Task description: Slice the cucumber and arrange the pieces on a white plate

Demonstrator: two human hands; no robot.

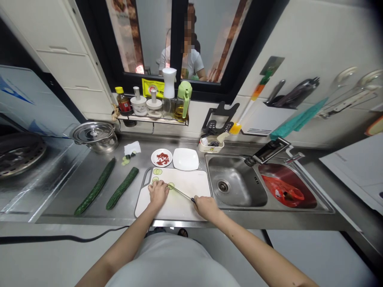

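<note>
My right hand (206, 208) grips a kitchen knife (183, 193) by its black handle, with the blade angled left across a white cutting board (185, 207). At the blade's tip lies a pale green cucumber slice (171, 186). My left hand (158, 193) rests on the board beside the tip, fingers bent down onto cucumber slices they partly cover. More slices (157, 171) lie at the board's upper left corner. Left of the board are two whole cucumbers (122, 189) on the steel counter.
Behind the board stand a plate of red pieces (155, 159) and a white dish (185, 159). Cucumber ends and a white tissue (132, 148) lie behind the cucumbers. A lidded pot (98, 139) is back left. The double sink (239, 199) borders the board on the right, a red bag (283, 191) inside.
</note>
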